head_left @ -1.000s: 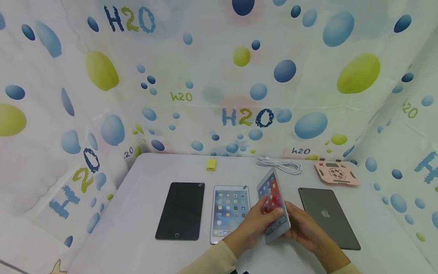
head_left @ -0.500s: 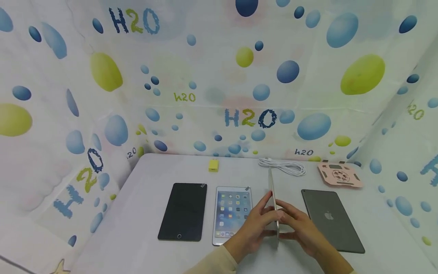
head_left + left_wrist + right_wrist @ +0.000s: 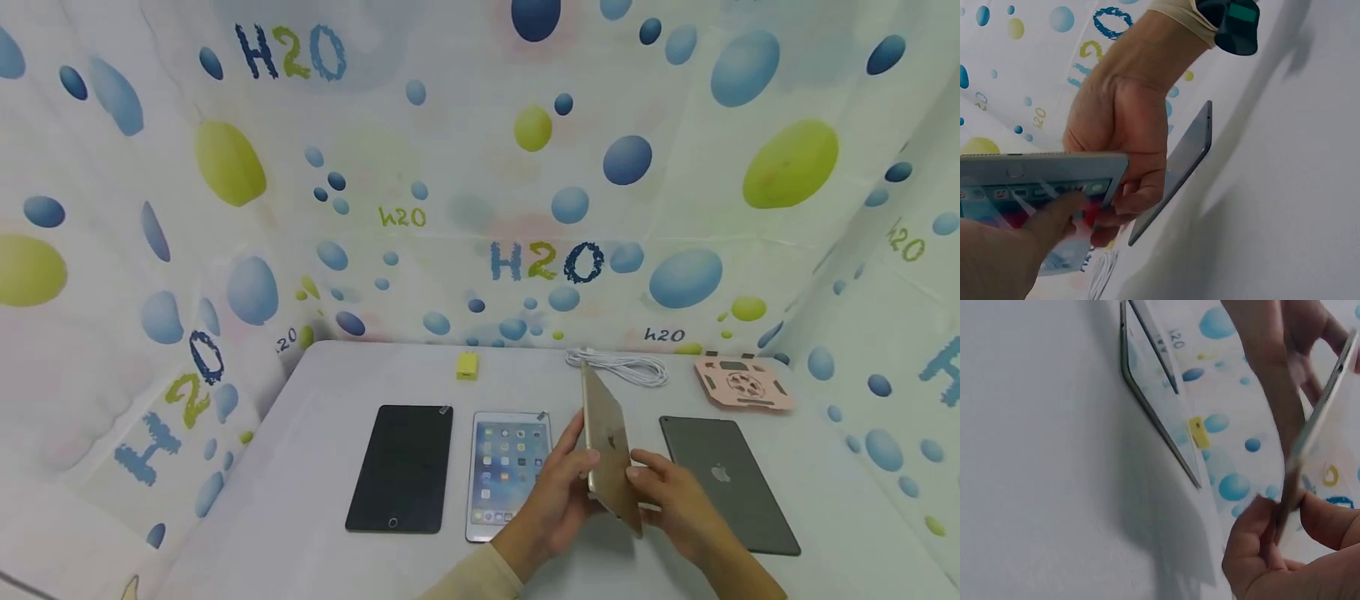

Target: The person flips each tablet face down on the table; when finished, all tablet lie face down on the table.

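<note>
Both hands hold a tablet (image 3: 611,446) with a gold back, a white front and a lit screen, tilted up above the table. Its back and apple logo face right in the head view. My left hand (image 3: 558,492) grips the left side, and in the left wrist view its thumb (image 3: 1054,219) lies over the lit screen near the home button. At the lower right edge, my right hand (image 3: 678,504) pinches the tablet between thumb and fingers, as the right wrist view also shows. A second white tablet (image 3: 510,467) with app icons lies just left of my left hand.
A black tablet (image 3: 401,467) lies face-up at the left, and a dark grey one (image 3: 727,483) lies back-up beside my right hand. Along the back of the white table (image 3: 300,467) are a yellow charger (image 3: 467,367), a coiled white cable (image 3: 618,367) and a pink stand (image 3: 746,383).
The held tablet has swung from showing its screen, through edge-on, to showing its gold back. The right hand has shifted its hold to the lower right edge.
</note>
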Available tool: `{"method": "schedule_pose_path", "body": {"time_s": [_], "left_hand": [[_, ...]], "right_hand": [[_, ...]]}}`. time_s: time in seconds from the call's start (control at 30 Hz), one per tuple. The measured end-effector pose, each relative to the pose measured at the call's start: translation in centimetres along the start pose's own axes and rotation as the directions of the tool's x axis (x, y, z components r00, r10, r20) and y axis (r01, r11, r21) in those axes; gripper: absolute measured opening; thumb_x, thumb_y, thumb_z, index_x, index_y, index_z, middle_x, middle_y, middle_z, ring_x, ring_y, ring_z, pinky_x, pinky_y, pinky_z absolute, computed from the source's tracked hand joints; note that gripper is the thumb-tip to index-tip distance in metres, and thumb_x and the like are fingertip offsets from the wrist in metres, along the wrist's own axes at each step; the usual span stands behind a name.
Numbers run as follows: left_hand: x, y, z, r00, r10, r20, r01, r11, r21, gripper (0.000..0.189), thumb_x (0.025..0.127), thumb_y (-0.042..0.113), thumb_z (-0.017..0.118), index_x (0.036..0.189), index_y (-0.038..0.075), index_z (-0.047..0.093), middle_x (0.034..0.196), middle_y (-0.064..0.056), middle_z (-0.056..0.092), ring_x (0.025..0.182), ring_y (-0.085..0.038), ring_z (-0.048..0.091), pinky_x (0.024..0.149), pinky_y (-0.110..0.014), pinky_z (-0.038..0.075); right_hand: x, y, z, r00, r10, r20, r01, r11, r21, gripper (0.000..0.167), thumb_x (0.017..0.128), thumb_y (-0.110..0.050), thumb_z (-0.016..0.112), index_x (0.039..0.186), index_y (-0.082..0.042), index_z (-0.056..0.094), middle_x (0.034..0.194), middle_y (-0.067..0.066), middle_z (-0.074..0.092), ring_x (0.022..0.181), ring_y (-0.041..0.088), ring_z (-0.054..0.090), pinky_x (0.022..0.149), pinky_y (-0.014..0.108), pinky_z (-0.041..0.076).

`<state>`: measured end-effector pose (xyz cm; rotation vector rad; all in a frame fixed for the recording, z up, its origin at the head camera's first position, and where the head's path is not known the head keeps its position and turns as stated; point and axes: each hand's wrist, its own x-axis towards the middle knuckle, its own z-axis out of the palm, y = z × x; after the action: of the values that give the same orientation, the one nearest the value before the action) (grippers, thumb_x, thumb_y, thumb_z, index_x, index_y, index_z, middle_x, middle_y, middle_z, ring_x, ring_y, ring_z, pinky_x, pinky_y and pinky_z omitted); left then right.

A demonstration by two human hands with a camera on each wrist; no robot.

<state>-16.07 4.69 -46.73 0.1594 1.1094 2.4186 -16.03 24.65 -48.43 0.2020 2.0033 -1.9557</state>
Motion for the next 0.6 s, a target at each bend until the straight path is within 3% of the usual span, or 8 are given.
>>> {"method": "schedule_pose_path", "body": {"time_s": [0.17, 0.27, 0.47, 0.6], "left_hand": [[-0.1, 0.1, -0.3, 1.0, -0.022, -0.012, 0.022, 0.999, -0.026, 0.077, 0.09, 0.015, 0.059, 0.16, 0.034, 0.033, 0.155, -0.017, 0.045, 0.136, -0.04, 0.049, 0.107, -0.061, 0.041], [-0.1, 0.2, -1.1, 0.999, -0.049, -0.014, 0.05, 0.999, 0.019, 0.081, 0.09, 0.009, 0.061, 0.162, 0.031, 0.029, 0.145, -0.017, 0.056, 0.121, -0.034, 0.063, 0.096, -0.048, 0.053], [0.4, 0.4, -2.8, 0.996, -0.077, -0.042, 0.084, 0.974, 0.209, 0.089, 0.085, -0.004, 0.067, 0.161, 0.024, 0.031, 0.131, -0.015, 0.067, 0.097, -0.028, 0.073, 0.072, -0.032, 0.06], [0.7, 0.3, -3.5, 0.992, -0.09, -0.083, 0.114, 0.923, 0.366, 0.095, 0.08, -0.011, 0.071, 0.161, 0.02, 0.031, 0.117, -0.012, 0.074, 0.084, -0.025, 0.074, 0.062, -0.031, 0.061]], "right_hand": [[0.2, 0.1, -1.9, 1.0, 0.007, -0.022, -0.007, 1.0, 0.018, 0.065, 0.104, -0.024, 0.059, 0.154, 0.007, 0.032, 0.122, 0.0, 0.067, 0.104, 0.017, 0.063, 0.086, 0.038, 0.057], [0.3, -0.1, -3.0, 0.997, 0.004, -0.071, -0.005, 1.0, -0.013, 0.064, 0.103, -0.023, 0.061, 0.154, 0.006, 0.033, 0.115, -0.003, 0.068, 0.1, 0.016, 0.064, 0.082, 0.036, 0.057], [0.5, -0.5, -4.5, 0.99, 0.009, -0.137, -0.024, 0.993, -0.111, 0.065, 0.101, -0.022, 0.064, 0.155, 0.002, 0.036, 0.108, -0.003, 0.063, 0.086, 0.014, 0.062, 0.067, 0.027, 0.054], [0.6, -0.3, -4.9, 0.987, -0.005, -0.16, -0.023, 0.984, -0.174, 0.064, 0.1, -0.022, 0.067, 0.153, 0.001, 0.039, 0.105, 0.002, 0.059, 0.081, 0.015, 0.061, 0.061, 0.026, 0.052]]}}
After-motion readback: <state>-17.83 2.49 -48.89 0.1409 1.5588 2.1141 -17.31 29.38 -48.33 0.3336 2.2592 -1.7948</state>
